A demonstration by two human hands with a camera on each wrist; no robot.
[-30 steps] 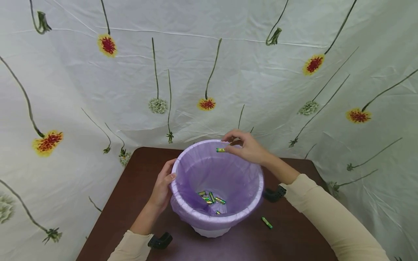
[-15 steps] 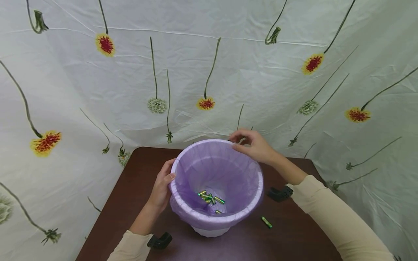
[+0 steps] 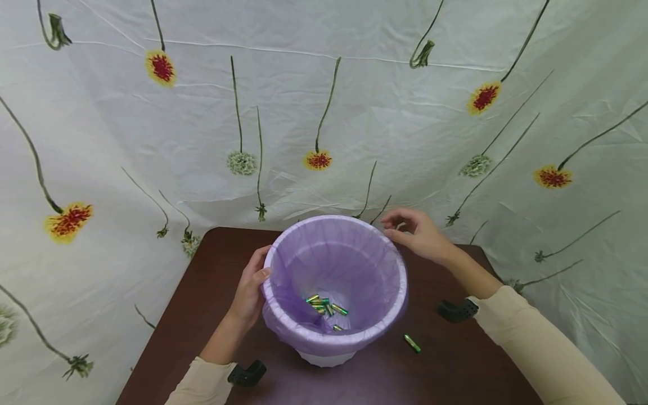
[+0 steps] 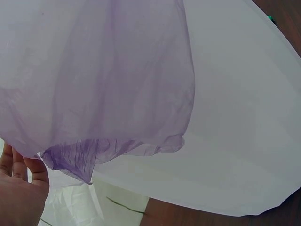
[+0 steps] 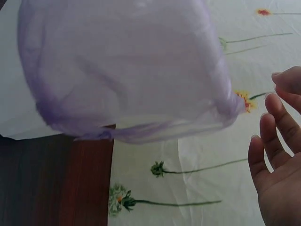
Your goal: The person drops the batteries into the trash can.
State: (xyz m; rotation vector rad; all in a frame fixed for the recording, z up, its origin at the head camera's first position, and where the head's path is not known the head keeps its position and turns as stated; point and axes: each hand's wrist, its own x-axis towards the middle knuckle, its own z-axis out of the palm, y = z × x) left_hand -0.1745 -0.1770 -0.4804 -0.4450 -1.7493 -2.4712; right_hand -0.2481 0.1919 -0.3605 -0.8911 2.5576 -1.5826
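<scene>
A white bin lined with a purple bag (image 3: pixel 329 339) stands on the dark brown table. Several green and yellow batteries (image 3: pixel 339 309) lie at its bottom. My left hand (image 3: pixel 249 292) grips the bin's left rim, thumb over the edge. In the left wrist view its fingers reach up behind the hanging purple liner (image 4: pixel 122 80). Just beyond the right side of the rim hovers my right hand (image 3: pixel 417 233), apart from the bin and holding nothing; the right wrist view shows its fingers loosely bent. One more battery (image 3: pixel 412 343) lies on the table right of the bin.
The table (image 3: pixel 197 304) extends on both sides of the bin. A white cloth (image 3: pixel 283 124) printed with flowers hangs behind and around it. Black wrist mounts (image 3: pixel 247 373) stick out from both sleeves.
My right hand held a battery over the bin a second ago; it has let it go and moved right, past the rim. The left hand stays on the rim.
</scene>
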